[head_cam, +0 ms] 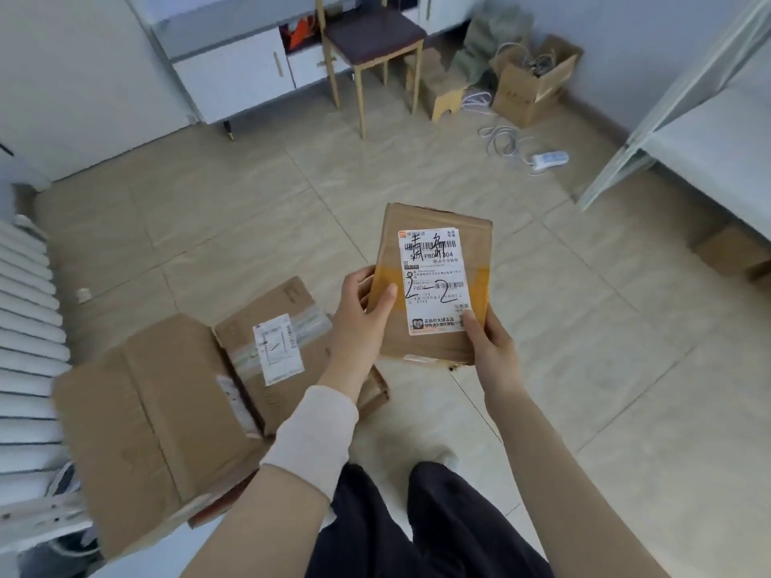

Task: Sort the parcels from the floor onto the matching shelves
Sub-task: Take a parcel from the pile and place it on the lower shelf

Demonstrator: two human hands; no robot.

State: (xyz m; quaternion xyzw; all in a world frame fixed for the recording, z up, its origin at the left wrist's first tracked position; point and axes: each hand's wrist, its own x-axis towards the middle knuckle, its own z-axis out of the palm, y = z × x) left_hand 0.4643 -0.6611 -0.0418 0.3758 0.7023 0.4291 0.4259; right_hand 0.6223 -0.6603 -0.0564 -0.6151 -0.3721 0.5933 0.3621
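Nearest us, two forearms reach out over dark trousers, and the small cardboard parcel [432, 347] is held up off the floor between them. The left hand [361, 314] clasps its left edge, fingers [384, 298] curled around it, while the right hand [490, 348] pinches the lower right corner. Both hands grip it, tilting the shipping label [434, 281] up towards us, we judge so the handwritten marks can be read to choose a shelf. Just beyond the left forearm, a flatter parcel [292, 302] and a large box [146, 431] lie touching on the tiled floor [417, 168], waiting their turn. Ahead the tiles are open, giving us room to step. A power strip [550, 159] and its cable lie farther right, near the metal shelf rack [705, 148], and a chair [371, 39] stands at the back.
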